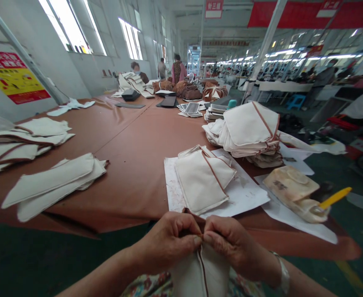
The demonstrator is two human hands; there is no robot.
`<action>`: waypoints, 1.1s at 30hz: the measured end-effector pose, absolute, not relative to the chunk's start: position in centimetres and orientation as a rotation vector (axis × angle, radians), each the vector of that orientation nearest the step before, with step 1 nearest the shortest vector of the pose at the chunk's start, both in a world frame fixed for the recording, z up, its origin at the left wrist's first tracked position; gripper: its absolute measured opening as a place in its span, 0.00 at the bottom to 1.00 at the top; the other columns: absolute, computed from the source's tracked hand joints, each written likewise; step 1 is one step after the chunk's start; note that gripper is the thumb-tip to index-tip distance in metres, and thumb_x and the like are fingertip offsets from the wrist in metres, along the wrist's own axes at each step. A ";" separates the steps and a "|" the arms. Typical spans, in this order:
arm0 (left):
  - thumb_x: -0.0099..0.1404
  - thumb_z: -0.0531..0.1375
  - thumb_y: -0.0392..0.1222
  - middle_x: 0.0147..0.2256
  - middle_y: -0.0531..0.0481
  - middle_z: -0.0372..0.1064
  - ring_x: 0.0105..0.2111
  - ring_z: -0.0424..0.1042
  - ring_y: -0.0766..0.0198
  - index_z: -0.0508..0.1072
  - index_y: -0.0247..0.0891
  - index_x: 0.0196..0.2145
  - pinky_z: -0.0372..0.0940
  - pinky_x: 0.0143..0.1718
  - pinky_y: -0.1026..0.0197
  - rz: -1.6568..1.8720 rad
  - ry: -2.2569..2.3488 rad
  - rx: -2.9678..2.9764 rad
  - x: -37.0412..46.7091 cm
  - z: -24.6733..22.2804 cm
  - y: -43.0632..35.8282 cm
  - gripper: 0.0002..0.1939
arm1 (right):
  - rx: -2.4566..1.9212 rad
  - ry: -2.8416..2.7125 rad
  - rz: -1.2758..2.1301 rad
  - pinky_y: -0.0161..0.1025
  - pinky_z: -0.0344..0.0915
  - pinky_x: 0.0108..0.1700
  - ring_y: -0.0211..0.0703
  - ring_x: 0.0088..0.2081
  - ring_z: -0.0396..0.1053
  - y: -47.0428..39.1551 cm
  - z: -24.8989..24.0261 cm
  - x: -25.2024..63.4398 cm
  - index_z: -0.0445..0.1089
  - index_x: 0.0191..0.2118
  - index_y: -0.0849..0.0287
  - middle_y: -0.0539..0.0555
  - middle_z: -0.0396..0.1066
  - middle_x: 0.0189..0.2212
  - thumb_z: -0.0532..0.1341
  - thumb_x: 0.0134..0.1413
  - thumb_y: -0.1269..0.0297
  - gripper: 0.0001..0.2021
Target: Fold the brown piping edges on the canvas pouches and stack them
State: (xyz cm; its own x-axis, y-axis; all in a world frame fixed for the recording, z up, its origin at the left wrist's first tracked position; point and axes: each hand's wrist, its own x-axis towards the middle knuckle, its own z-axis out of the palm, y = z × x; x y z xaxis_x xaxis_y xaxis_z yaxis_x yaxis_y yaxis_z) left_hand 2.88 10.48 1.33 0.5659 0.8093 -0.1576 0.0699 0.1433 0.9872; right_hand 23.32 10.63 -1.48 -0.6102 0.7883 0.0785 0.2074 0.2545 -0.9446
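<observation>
Both drawn into tight pinches, the person's left hand (173, 236) and right hand (232, 239) grip the upper end of a brown-seamed cream piece (186, 274) beside the brown table's (132, 144) near edge.

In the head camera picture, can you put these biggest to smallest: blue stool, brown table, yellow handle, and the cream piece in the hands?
1. Brown table
2. Cream piece
3. Blue stool and yellow handle: too alike to rank; the stool is farther away.
</observation>
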 end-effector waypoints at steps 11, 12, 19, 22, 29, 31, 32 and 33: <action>0.58 0.65 0.48 0.26 0.56 0.61 0.25 0.55 0.70 0.70 0.33 0.31 0.50 0.23 0.68 0.420 0.889 1.394 1.4 3.3 10.7 0.14 | -0.765 -1.914 1.616 0.34 0.50 0.27 0.35 0.25 0.54 11.4 -0.6 23.7 0.69 0.28 0.62 0.48 0.60 0.23 0.57 0.63 0.49 0.20; 0.62 0.61 0.54 0.25 0.55 0.59 0.24 0.54 0.70 0.70 0.32 0.31 0.49 0.23 0.68 0.419 0.868 1.353 1.2 3.2 10.9 0.19 | -0.767 -1.904 1.638 0.34 0.50 0.27 0.35 0.25 0.54 11.4 -0.7 23.7 0.70 0.28 0.63 0.48 0.60 0.23 0.57 0.62 0.49 0.21; 0.62 0.60 0.62 0.22 0.57 0.52 0.22 0.49 0.71 0.64 0.35 0.25 0.45 0.21 0.66 0.357 0.819 1.260 1.7 1.9 11.0 0.26 | -0.733 -1.801 1.720 0.34 0.47 0.27 0.34 0.25 0.51 11.2 -1.2 23.8 0.67 0.27 0.63 0.47 0.57 0.23 0.59 0.61 0.50 0.20; 0.66 0.56 0.58 0.22 0.57 0.51 0.22 0.49 0.71 0.60 0.36 0.23 0.45 0.21 0.66 0.418 0.865 1.460 2.4 1.8 10.5 0.24 | -0.687 -1.652 1.810 0.34 0.47 0.27 0.34 0.26 0.50 11.0 -2.2 23.5 0.64 0.26 0.62 0.47 0.55 0.23 0.61 0.60 0.51 0.19; 0.69 0.53 0.54 0.24 0.55 0.53 0.25 0.51 0.69 0.61 0.36 0.24 0.48 0.24 0.67 0.464 0.846 1.682 1.9 2.7 11.5 0.21 | -0.691 -1.466 1.849 0.34 0.47 0.29 0.35 0.27 0.50 11.1 -2.7 23.2 0.64 0.25 0.61 0.47 0.55 0.23 0.63 0.57 0.50 0.20; 0.65 0.57 0.59 0.25 0.55 0.53 0.25 0.51 0.68 0.64 0.36 0.25 0.47 0.24 0.67 0.339 0.777 1.581 0.1 2.7 12.5 0.22 | -0.692 -1.431 1.840 0.34 0.46 0.28 0.35 0.26 0.50 11.7 -2.5 24.2 0.64 0.25 0.61 0.47 0.54 0.23 0.63 0.57 0.50 0.20; 0.63 0.60 0.59 0.25 0.55 0.52 0.26 0.50 0.68 0.65 0.36 0.26 0.46 0.24 0.66 0.278 0.767 1.547 -0.9 2.6 13.0 0.22 | -0.713 -1.413 1.839 0.33 0.45 0.27 0.34 0.25 0.49 12.1 -2.4 25.0 0.64 0.25 0.61 0.46 0.53 0.22 0.63 0.57 0.50 0.20; 0.60 0.62 0.59 0.25 0.55 0.52 0.26 0.50 0.68 0.65 0.36 0.26 0.46 0.24 0.66 0.222 0.773 1.530 -1.8 2.6 13.4 0.22 | -0.747 -1.421 1.836 0.33 0.44 0.26 0.34 0.24 0.47 12.5 -2.4 25.7 0.64 0.26 0.61 0.45 0.52 0.22 0.62 0.58 0.50 0.20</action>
